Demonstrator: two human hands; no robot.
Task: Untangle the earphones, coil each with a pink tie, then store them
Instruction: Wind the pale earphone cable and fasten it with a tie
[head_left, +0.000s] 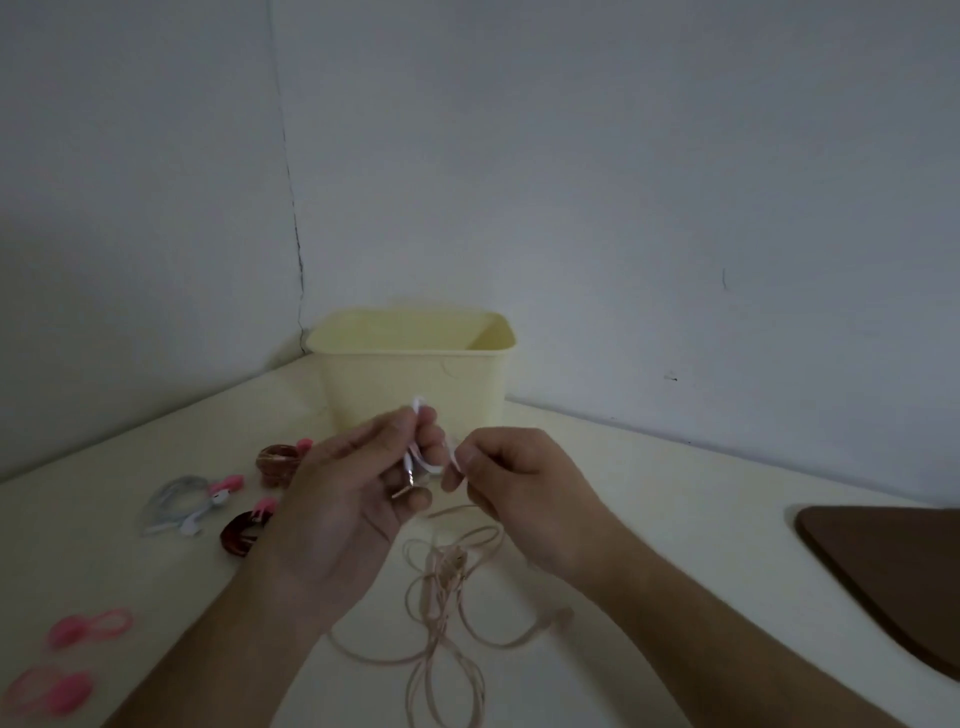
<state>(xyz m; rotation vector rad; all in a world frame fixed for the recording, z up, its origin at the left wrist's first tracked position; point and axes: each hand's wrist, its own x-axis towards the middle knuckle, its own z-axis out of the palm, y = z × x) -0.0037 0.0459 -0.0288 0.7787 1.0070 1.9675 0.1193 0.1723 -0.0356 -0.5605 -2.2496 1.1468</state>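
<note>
My left hand (358, 483) and my right hand (511, 480) are raised in front of the yellow bin (415, 364). Between them they pinch a white earphone cable (418, 457), folded into a small loop in my left fingers, its metal plug hanging near my left palm. Under my hands a loose beige earphone cable (447, 603) sprawls on the table. To the left lie a coiled white earphone (179, 501) with a pink tie and two coiled dark red earphones (278, 462) (241, 532), each with a pink tie. Two spare pink ties (88, 626) (49, 691) sit at the near left.
The cream table (649, 493) meets grey walls in the corner behind the bin. A dark brown board (893, 571) lies at the table's right edge.
</note>
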